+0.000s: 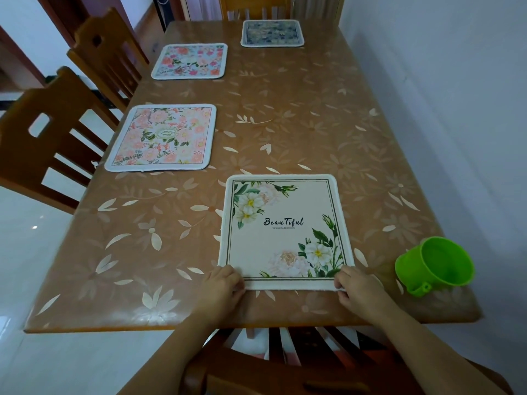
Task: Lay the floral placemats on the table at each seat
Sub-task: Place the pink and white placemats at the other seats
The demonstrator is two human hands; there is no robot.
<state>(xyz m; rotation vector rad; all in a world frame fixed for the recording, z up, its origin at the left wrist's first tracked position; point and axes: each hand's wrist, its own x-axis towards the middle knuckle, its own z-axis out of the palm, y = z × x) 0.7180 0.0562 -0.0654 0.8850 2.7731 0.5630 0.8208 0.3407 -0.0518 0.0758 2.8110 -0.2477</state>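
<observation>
Now placemat (285,232) in both grips (221,283) (356,286).

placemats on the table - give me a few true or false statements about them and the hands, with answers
1. Four placemats lie on the table. True.
2. The left hand and right hand hold the near corners of the Beautiful placemat. True.
3. The green cup stands on a placemat. False: it sits on the table, right of the nearest one.
4. The dark blue placemat is nearest the person. False: it is farthest.
</observation>
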